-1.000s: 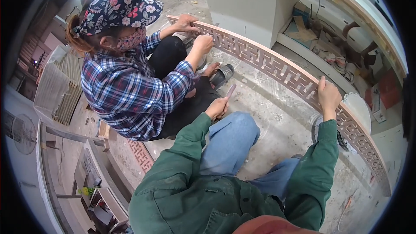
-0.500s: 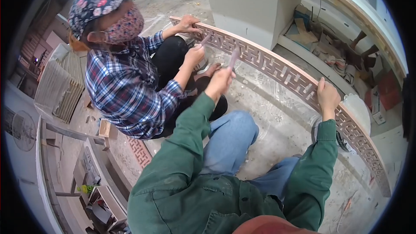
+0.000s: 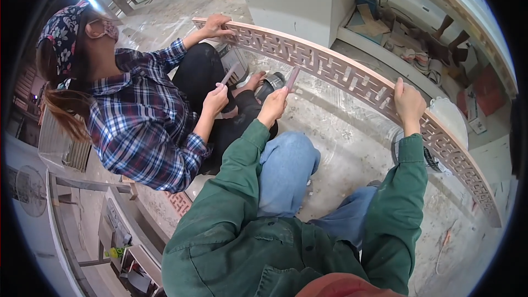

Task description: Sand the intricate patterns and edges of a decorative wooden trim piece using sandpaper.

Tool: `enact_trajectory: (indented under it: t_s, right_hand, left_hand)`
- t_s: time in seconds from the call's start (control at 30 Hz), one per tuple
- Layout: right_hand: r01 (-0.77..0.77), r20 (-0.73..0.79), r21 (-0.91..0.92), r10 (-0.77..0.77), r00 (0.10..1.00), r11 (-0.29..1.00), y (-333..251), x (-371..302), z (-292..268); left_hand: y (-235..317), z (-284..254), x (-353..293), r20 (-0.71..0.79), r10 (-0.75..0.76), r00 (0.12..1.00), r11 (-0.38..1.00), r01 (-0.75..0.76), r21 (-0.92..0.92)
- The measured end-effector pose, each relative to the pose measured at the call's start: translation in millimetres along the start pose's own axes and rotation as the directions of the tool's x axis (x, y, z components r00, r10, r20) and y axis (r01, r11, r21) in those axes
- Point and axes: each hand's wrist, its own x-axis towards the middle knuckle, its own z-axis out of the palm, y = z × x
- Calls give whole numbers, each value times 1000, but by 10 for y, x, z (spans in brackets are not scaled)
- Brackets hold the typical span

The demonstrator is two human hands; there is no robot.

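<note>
A long wooden fretwork panel (image 3: 352, 75) with a cut-out geometric pattern stands on edge, running from the co-worker at the left to the far right. My right hand (image 3: 409, 105) grips its top edge right of the middle, thumb up. In my left hand (image 3: 273, 106) is a slim mauve stick (image 3: 293, 78), pointing up, its tip close to the panel's lower edge. Beside me at the left, a co-worker in a plaid shirt (image 3: 140, 110) steadies the panel's left end with one hand (image 3: 215, 26). The co-worker's other hand (image 3: 215, 99) holds a similar stick (image 3: 230, 73).
A pale cabinet-like block (image 3: 289, 3) stands behind the panel. Cardboard and shoes lie on a low shelf (image 3: 379, 58) at the upper right. Another fretwork piece (image 3: 179, 202) rests on the floor at the left, near a wooden frame (image 3: 93, 184).
My left hand and its stick have drawn down and back from the panel's openings. The co-worker's stick is lowered too, and their head has turned away. The view has shifted a little.
</note>
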Motion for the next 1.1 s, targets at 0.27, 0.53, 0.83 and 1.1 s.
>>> enact_trajectory:
  t_s: [0.27, 0.53, 0.83, 1.1]
  right_hand:
    - [-14, 25, -12, 15, 1000, 1000, -128, 100, 73]
    - [-22, 52, -36, 24, 998, 999, -195, 222, 173]
    - [-19, 57, -46, 21, 998, 999, -228, 291, 233]
    - [-29, 60, -37, 31, 998, 999, -210, 284, 259]
  left_hand:
    - [143, -51, 260, -29, 237, 971, 925, -217, 311]
    - [383, -102, 592, 46, 705, 708, 352, -404, 844]
    - [461, -106, 628, 35, 737, 675, 301, -374, 877]
    - [361, -126, 662, 160, 747, 645, 112, -359, 927]
